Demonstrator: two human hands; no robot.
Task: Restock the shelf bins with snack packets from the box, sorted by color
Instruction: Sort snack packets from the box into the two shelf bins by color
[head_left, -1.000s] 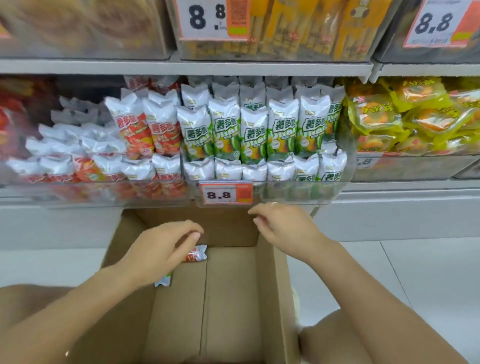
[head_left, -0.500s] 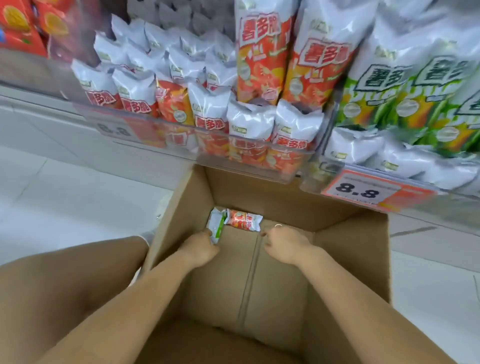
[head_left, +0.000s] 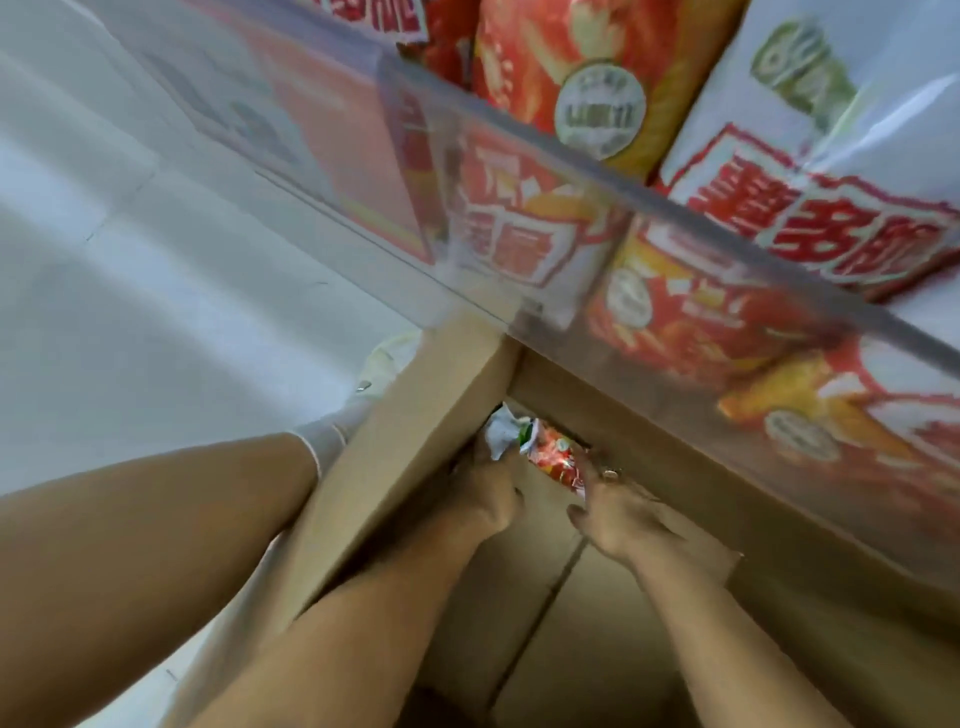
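Both hands reach deep into the cardboard box (head_left: 415, 447), at its far left corner. My left hand (head_left: 488, 493) grips a green and white snack packet (head_left: 501, 434) whose crumpled top sticks up past the fingers. My right hand (head_left: 618, 514) holds a red snack packet (head_left: 558, 462) that lies beside the green one. Just above the box hangs the clear shelf bin (head_left: 519, 171), filled with red packets (head_left: 587, 73) of the same kind.
The bin's clear front wall overhangs the box's far edge, close to my head. My bare left leg (head_left: 145, 545) and white sock (head_left: 327, 441) are beside the box on the pale tiled floor (head_left: 130, 322). The box's bottom is otherwise bare cardboard.
My head has dropped and leaned much closer to the bin. Both hands have moved forward to the box's far corner and closed on the two packets there.
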